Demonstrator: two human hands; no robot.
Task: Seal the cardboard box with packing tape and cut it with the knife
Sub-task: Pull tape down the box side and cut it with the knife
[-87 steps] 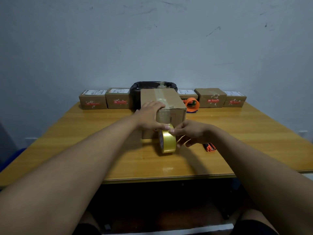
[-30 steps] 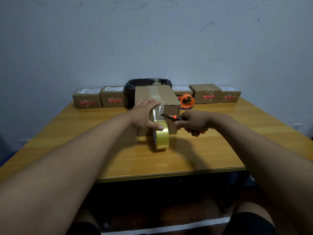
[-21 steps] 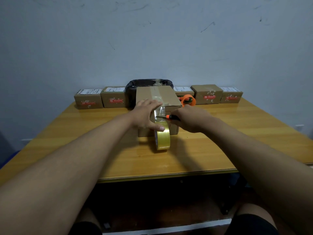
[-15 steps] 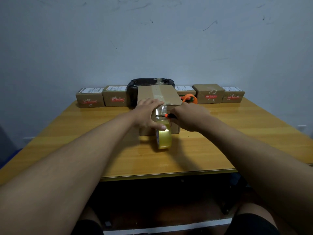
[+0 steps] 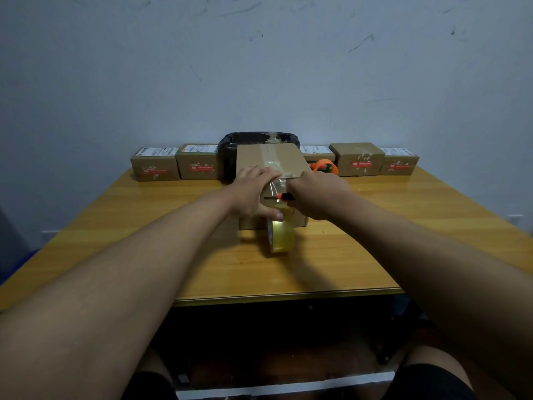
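Here the left hand (image 5: 251,194) lies flat on the cardboard box (image 5: 271,164), pinning the tape strip taut above the roll (image 5: 280,235). The right hand (image 5: 315,194) grips the knife (image 5: 279,197), blade set across that strip, presumably to sever it.

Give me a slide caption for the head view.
Left hand steadies cardboard box while right hand draws knife across tape above roll.

A scuffed, pale blue-grey wall (image 5: 259,67) rises behind a glossy yellow wooden worktop (image 5: 418,215). Beneath the worktop the floor (image 5: 274,350) lies dark. The light is dim and even.
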